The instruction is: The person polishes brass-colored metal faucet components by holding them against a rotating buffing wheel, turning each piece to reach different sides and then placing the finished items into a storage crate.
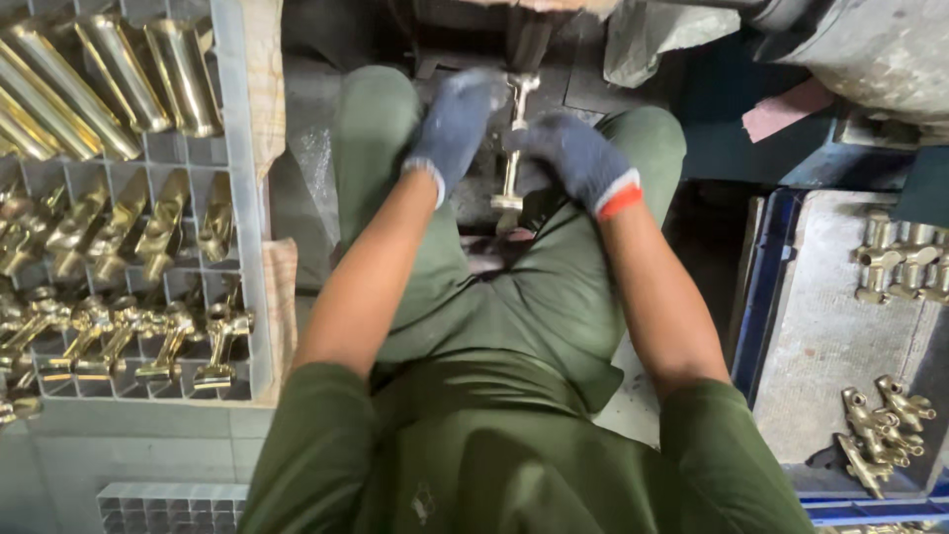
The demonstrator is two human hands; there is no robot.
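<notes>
From my seat I see both gloved hands meeting over one brass fitting [511, 148], a long upright piece with a flared foot, held between the knees of the green trousers [465, 287]. The left hand [457, 124] comes in from above left, its grey-blue glove curled against the upper stem; motion blur smears the fingers, so I cannot tell how tightly they close. The right hand [576, 158], in a glove with an orange-red cuff, wraps the stem from the other side, fingers bent round it. Both forearms are bare and stretched forward, elbows near the body.

The top of the fitting runs into a dark machine part [529, 40] whose shape I cannot make out, and the fitting's middle is covered by the gloves.

To the left sits a pale grid crate [237, 148] packed with polished brass parts [119, 227] in rows, cut off by the frame edge. To the right a blue-rimmed tray [766, 287] with a grey floor holds a few duller brass castings [880, 420]. The floor between is dark and grimy.
</notes>
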